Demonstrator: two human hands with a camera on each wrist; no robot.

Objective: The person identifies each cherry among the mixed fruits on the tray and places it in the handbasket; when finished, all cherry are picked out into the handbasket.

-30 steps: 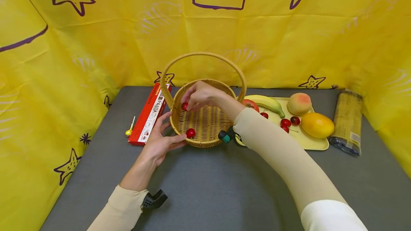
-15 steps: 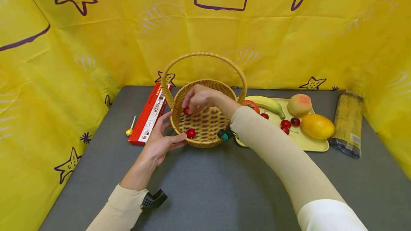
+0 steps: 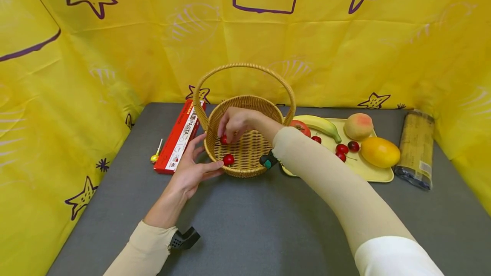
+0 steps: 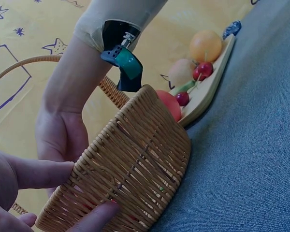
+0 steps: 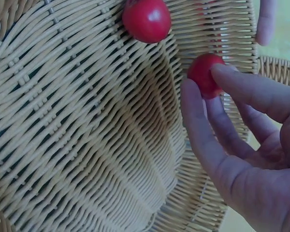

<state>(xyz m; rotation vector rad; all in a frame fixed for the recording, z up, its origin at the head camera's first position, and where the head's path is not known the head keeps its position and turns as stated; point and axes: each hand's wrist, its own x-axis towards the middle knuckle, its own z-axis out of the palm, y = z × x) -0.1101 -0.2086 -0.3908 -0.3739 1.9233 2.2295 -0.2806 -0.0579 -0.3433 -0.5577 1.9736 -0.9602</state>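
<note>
- The right hand (image 3: 239, 122) is inside the wicker basket (image 3: 251, 150), with its thumb and fingertips pinched on a red cherry (image 5: 204, 76) near the basket's left side
- The left hand (image 3: 190, 173) is apart from the right, its fingers and thumb spread and mostly straight, touching the rim and the outside of the wall at the basket's near left
- A second cherry (image 3: 228, 159) lies in the basket, near the pinched one and close to the left thumb
- The arched handle (image 3: 245, 64) rises over the basket, beyond the right hand
- Left of the basket, a red and white box (image 3: 178, 139) marked PASTA lies at a slant, a small yellow thing on a pale stick (image 3: 154, 158) just beside it
- On the right, partly behind the right sleeve (image 3: 330, 182), a pale yellow tray (image 3: 370, 174) bears a banana (image 3: 322, 126), a peach (image 3: 358, 126), a yellow oval fruit (image 3: 381, 152), a round red fruit (image 3: 300, 127) and more cherries (image 3: 342, 149)
- A wrapped packet (image 3: 415, 150) lies beside the tray's right end, on the grey table (image 3: 245, 225)
- Yellow cloth (image 3: 153, 54) with starfish drawings hangs behind
</note>
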